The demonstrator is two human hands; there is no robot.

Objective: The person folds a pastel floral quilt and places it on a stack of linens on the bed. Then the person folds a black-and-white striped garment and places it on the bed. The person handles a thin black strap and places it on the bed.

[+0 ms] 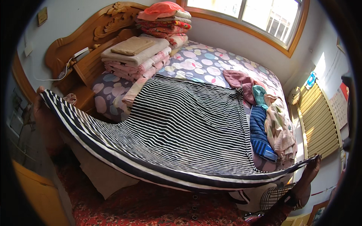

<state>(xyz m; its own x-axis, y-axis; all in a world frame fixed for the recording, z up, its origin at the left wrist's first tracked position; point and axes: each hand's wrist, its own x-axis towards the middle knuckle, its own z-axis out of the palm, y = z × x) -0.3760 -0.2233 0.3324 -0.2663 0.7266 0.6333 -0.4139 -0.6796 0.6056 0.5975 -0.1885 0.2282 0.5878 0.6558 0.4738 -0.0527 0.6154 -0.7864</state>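
Observation:
A black-and-white striped cloth garment (pixel 186 121) is stretched wide between my two hands, its banded hem sagging towards my body. My left hand (pixel 39 103) grips one end of the hem at the far left. At the right, my right hand (pixel 312 166) pinches the opposite end. The garment's far part lies on the bed's dotted sheet (pixel 209 58). Just to its right are a blue striped cloth (pixel 261 132), a pale patterned garment (pixel 278 124), a teal cloth (pixel 259 94) and a mauve cloth (pixel 239 80).
Folded quilts (pixel 137 60) and a taller stack of bedding (pixel 165 25) sit by the carved wooden headboard (pixel 110 24). A wire-caged fan (pixel 275 195) stands near my right forearm. A yellow radiator-like panel (pixel 319 121) and a window (pixel 268 19) line the walls.

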